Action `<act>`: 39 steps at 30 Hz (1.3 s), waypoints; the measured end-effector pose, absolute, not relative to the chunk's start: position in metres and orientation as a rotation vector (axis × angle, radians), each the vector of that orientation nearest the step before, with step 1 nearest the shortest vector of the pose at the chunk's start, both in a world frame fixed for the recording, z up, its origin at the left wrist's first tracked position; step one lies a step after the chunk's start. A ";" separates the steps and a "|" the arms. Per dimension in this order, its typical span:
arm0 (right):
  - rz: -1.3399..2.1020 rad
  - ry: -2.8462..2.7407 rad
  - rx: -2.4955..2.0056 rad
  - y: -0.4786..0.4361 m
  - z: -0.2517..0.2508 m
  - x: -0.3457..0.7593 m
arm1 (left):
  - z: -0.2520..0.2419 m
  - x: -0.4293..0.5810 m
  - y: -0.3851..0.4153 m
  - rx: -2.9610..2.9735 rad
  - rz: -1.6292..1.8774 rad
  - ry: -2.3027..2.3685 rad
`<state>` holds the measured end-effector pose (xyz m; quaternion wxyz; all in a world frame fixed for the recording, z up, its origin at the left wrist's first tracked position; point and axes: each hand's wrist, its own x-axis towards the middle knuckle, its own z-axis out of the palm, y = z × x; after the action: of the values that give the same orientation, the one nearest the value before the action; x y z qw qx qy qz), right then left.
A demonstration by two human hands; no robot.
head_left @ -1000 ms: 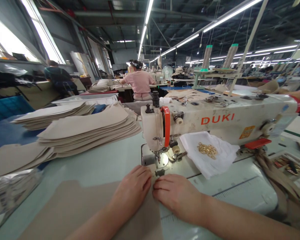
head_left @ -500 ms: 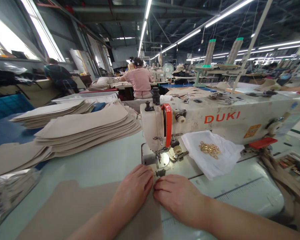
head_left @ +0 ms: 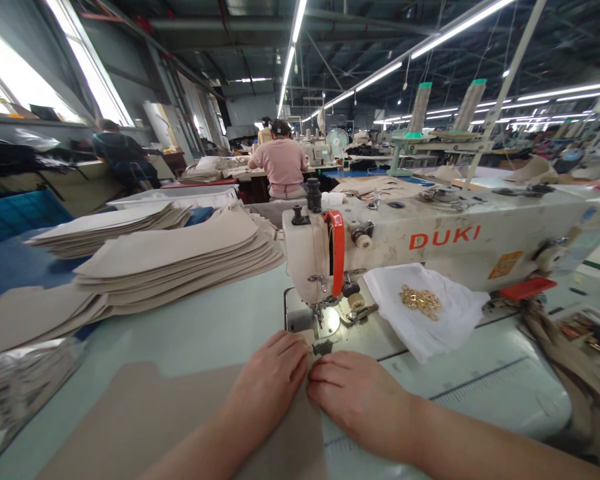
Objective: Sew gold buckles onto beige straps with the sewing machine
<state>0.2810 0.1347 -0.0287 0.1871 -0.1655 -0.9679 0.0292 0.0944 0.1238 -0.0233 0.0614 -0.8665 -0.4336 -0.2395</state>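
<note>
My left hand (head_left: 269, 385) lies flat, fingers together, on a beige fabric panel (head_left: 140, 420) on the sewing table. My right hand (head_left: 360, 397) rests palm down beside it, its fingertips touching the panel's edge close to the left fingertips. Both sets of fingertips sit just in front of the presser foot (head_left: 322, 345) of a cream DUKI sewing machine (head_left: 430, 243). The panel's far corner reaches toward the foot. Neither hand grips anything that I can see.
Stacks of beige cut panels (head_left: 180, 257) lie at the left of the machine. A white cloth (head_left: 425, 310) holding small gold metal rings sits under the machine arm. Beige straps (head_left: 560, 357) hang at the right. A person in pink (head_left: 281, 167) sits ahead at another station.
The hands stay almost still on the panel; the view has shifted slightly. Nothing taken up or let go.
</note>
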 end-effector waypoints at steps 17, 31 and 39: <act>0.066 -2.723 -0.519 0.136 -0.029 0.279 | -0.023 0.096 0.123 -2.611 -0.747 -1.316; -0.107 -2.748 -0.619 0.138 -0.025 0.272 | -0.020 0.094 0.114 -2.635 -0.891 -1.387; -0.184 -2.748 -0.584 0.150 -0.025 0.278 | -0.025 0.101 0.124 -2.609 -0.930 -1.385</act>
<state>0.2784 0.1499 -0.0250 0.1626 -0.2045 -0.9631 -0.0645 0.1008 0.1244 -0.0250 0.0226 -0.8422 -0.4472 -0.3002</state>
